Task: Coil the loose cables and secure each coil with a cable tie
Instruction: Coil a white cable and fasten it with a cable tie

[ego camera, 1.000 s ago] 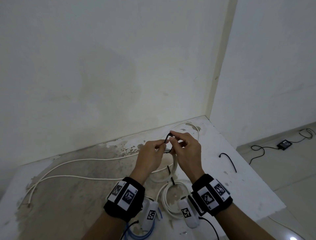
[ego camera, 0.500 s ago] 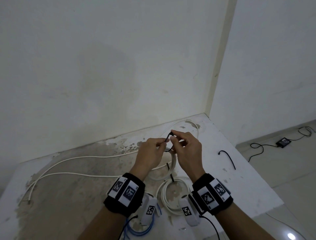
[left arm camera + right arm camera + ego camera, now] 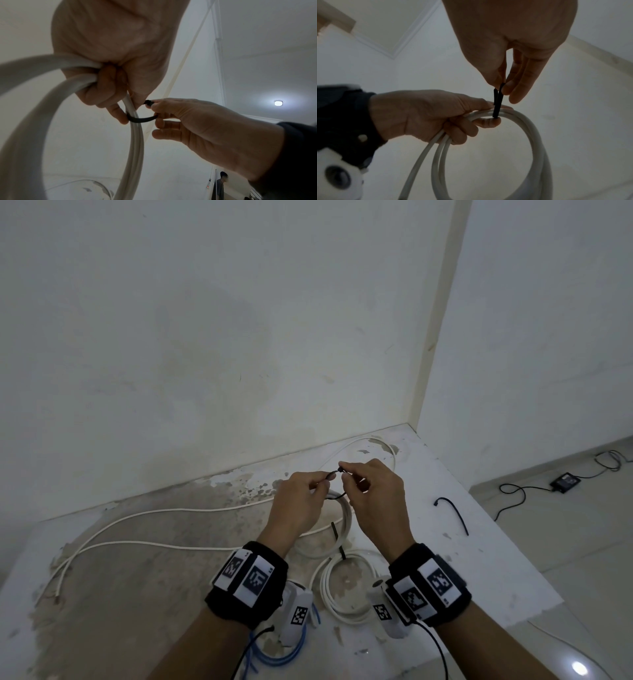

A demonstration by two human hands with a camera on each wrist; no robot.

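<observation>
My left hand (image 3: 301,501) grips a white cable coil (image 3: 527,129) held a little above the table; its fingers curl round the strands (image 3: 135,135). A black cable tie (image 3: 142,119) loops round those strands. My right hand (image 3: 373,501) pinches the tie's two ends (image 3: 498,97) between thumb and fingers, just right of the left hand. The coil's loose tail (image 3: 154,513) runs off to the left across the table. A second white coil (image 3: 342,590) with a black tie on it lies on the table below my hands.
A spare black cable tie (image 3: 454,513) lies on the table (image 3: 496,570) at the right. A blue cable (image 3: 274,655) lies under my left wrist. The wall stands close behind; the table edge drops off at the right, where a black adapter (image 3: 565,481) lies on the floor.
Both hands stay together on the coil and tie, shifted slightly in the picture. The tie's ends have come closer together between the fingers.
</observation>
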